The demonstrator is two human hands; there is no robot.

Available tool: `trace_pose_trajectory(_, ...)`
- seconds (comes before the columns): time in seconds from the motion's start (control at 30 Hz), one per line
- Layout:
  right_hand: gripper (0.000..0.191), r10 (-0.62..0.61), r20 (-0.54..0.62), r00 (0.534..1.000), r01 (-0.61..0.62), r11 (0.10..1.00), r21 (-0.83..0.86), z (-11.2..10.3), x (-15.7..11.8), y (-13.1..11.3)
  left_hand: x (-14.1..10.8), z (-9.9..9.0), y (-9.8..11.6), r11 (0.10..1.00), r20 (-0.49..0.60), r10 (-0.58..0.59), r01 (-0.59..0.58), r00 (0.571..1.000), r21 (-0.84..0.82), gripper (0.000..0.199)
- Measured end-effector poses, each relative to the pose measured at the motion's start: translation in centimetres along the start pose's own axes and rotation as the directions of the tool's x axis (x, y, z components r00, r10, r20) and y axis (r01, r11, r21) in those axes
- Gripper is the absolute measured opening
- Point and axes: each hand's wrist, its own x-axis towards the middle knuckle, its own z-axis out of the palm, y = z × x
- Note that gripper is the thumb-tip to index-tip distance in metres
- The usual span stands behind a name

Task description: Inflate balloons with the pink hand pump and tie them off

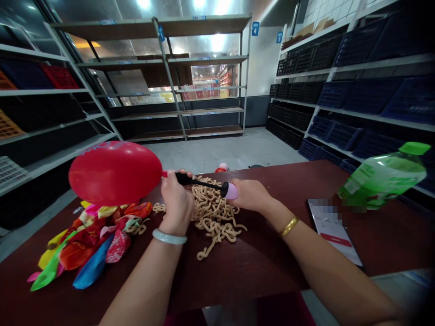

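Note:
A red balloon point(115, 174), blown up, hangs off the nozzle end of a hand balloon pump point(207, 183) with a black rod and a purple handle. My left hand point(176, 197) is closed around the balloon's neck and the pump's black front end. My right hand point(249, 194) grips the purple handle, with the rod drawn out between the hands. Under the pump lies a tangled heap of beige rope-like strands point(217, 217). Below the red balloon is a pile of limp balloons point(84, 244) in several colours.
On the brown table point(272, 262) are a phone point(335, 231) and a green bottle point(385, 176) at the right. Metal shelving point(210, 59) stands behind, and dark crates point(363, 95) fill the right-hand racks. Red and orange crates point(59, 76) sit at the left.

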Motion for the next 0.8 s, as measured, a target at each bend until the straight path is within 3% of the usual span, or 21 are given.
trace_pose_trajectory(0.1, 0.042, -0.017, 0.023, 1.000, 0.017, 1.000, 0.019, -0.3, 0.1, 1.1, 2.2, -1.3, 1.3, 1.000, -0.055, 0.025, -0.025, 0.998, 0.006, 0.015)
trace_pose_trajectory(0.2, 0.042, -0.030, 0.035, 0.999, 0.029, 0.999, 0.029, -0.5, 0.1, 1.5, 2.6, -1.6, 1.7, 0.999, -0.050, 0.047, -0.047, 0.998, 0.009, 0.015)
trace_pose_trajectory(0.3, 0.044, -0.029, 0.036, 0.999, 0.029, 1.000, 0.001, -0.6, -0.1, 1.4, 1.5, -0.9, 0.9, 0.998, -0.029, 0.061, -0.062, 0.998, -0.016, 0.013)
trace_pose_trajectory(0.57, 0.039, -0.009, -0.001, 1.000, 0.009, 1.000, 0.004, -0.2, -0.7, -0.6, -4.7, 1.7, -3.3, 0.997, 0.068, -0.074, 0.075, 0.995, -0.018, 0.018)
trace_pose_trajectory(0.7, 0.040, -0.008, -0.033, 0.999, 0.010, 0.998, 0.065, -0.1, -0.9, -1.6, -6.1, 2.3, -3.3, 0.997, 0.115, -0.080, 0.082, 0.990, -0.015, 0.016)
trace_pose_trajectory(0.8, 0.040, -0.005, -0.039, 0.999, 0.008, 0.996, 0.088, -0.1, -0.7, -1.6, -5.3, 2.2, -2.5, 0.996, 0.104, -0.086, 0.085, 0.991, 0.021, 0.018)
